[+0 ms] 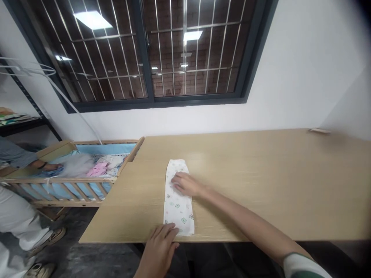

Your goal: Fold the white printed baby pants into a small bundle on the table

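Note:
A folded white cloth (179,206) with small green and grey prints lies lengthwise on the wooden table, a long narrow strip that may be a piece of baby clothing. My left hand (161,243) rests at its near end by the table's front edge, fingers stretched out and touching the cloth's lower left corner. On the upper half, my right hand (185,184) lies flat with its fingers over the fabric, slightly blurred. Neither hand grips anything. The palms' undersides are hidden.
Left of the wooden table (261,181) stands a wooden crib (72,180) holding a pink cloth (98,169) and other fabrics. Another person's hand (52,166) reaches into it. A barred window (150,101) is behind. A small pale object (319,131) lies at the far right.

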Available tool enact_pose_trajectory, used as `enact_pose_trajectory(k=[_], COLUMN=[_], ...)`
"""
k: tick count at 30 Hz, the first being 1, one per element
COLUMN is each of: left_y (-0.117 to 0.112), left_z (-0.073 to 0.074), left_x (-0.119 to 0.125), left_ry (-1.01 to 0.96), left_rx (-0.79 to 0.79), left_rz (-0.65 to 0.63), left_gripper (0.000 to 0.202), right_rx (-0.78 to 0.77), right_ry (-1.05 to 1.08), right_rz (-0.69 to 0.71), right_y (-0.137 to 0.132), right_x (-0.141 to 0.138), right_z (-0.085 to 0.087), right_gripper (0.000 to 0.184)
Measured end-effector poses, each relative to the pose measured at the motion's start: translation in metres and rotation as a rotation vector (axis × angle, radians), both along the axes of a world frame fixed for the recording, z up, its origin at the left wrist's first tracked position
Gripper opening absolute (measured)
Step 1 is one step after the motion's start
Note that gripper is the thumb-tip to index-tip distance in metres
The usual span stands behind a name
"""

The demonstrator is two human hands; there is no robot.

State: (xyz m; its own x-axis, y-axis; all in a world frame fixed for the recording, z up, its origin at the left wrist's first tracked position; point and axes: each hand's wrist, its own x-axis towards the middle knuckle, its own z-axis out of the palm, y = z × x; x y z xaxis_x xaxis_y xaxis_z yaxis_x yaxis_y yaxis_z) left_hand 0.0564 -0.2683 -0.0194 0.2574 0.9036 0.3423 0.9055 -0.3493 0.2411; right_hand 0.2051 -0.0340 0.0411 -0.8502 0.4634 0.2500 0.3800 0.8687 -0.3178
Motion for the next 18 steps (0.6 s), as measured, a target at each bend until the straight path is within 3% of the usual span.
enact_pose_trajectory(k=[4, 8, 11, 13, 18], left_y=[-0.001, -0.007, -0.012, -0.017, -0.027], left_z=[0.015, 0.014, 0.015, 0.018, 0.031], left_x=[-0.010, -0.007, -0.004, -0.002, -0.002], left_ry=[-0.033, -0.047, -0.067, -0.086, -0.209], left_rx=[-0.025, 0.026, 0.032, 0.000, -0.073], left_rz=[-0.065, -0.115, -0.172, -0.212, -0.270], left_gripper=[0.045, 0.050, 0.052, 0.050, 0.042], right_rx=[-0.175, -0.116, -0.035, -0.040, -0.196], right_ry=[-0.065, -0.165, -0.175, -0.154, -0.097], right_rz=[0.158, 0.115, 0.060, 0.045, 0.049], right_y=[-0.077, -0.135, -0.159, -0.168, -0.179], right_x=[0.036, 0.067, 0.080, 0.085, 0.094], right_z=[0.014, 0.006, -0.004, -0.005, 0.024], right_gripper=[0.028, 0.044, 0.023, 0.024, 0.024])
